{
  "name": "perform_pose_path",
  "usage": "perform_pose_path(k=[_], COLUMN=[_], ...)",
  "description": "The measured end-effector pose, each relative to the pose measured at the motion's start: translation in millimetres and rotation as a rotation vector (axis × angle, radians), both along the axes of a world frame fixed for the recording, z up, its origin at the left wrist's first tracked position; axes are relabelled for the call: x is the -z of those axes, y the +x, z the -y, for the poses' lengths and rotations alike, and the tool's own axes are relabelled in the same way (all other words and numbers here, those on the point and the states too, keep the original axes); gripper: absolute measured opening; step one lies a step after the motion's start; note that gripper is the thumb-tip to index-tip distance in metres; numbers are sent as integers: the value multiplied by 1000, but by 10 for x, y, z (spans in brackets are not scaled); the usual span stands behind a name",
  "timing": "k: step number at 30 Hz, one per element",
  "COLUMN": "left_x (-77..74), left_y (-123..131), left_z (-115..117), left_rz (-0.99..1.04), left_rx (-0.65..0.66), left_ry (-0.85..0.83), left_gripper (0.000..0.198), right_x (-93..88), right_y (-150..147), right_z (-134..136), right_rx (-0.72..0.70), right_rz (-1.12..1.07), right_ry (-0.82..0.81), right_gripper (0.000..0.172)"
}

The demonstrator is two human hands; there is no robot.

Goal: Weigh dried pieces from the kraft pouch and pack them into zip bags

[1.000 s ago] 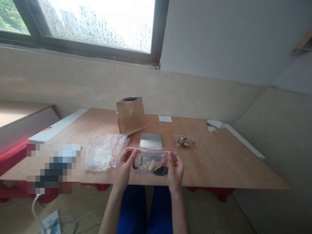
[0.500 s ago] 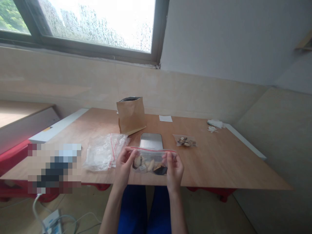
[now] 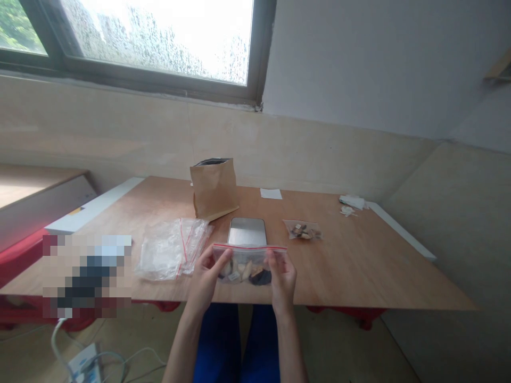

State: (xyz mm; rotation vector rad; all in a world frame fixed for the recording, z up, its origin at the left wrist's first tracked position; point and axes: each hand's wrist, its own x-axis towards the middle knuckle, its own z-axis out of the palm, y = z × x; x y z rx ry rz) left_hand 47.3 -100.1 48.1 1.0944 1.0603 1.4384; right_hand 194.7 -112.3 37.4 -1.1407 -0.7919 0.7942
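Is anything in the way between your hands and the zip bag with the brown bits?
Nothing visible is in the way: the left hand and right hand are already holding the sides of the zip bag.

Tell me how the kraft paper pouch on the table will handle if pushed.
The kraft paper pouch probably tips easily, standing tall on a narrow base. Its creased sides suggest it is light and fairly floppy.

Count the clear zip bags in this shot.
3: one bag held by left hand and right hand, one small bag on the table right of the metal-topped device, one crumpled bag left of it, perhaps hiding more.
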Motion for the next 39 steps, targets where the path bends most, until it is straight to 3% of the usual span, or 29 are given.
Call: perform_pose_path(k=[11,18,26,33,39], left_x=[-15,46,-24,-70,-47], left_y=[-86,-51,-63,-48,-41], left_z=[13,-19,14,49,42], left_rz=[-47,16,-43,-108,-83], left_rx=[-26,-17,119,-29,-60], left_ry=[8,0,-79,-52,3], left_gripper=[24,26,27,25,22], right_x=[0,-27,-31,-40,-94], right_y=[-42,30,16,-16,-6], right_z=[-2,24,22,30,50], right_rx=[17,-156,-177,-160,-157], right_rz=[51,3,52,46,83], right_ry=[31,-3,-8,23,75], right_gripper=[27,26,23,20,18])
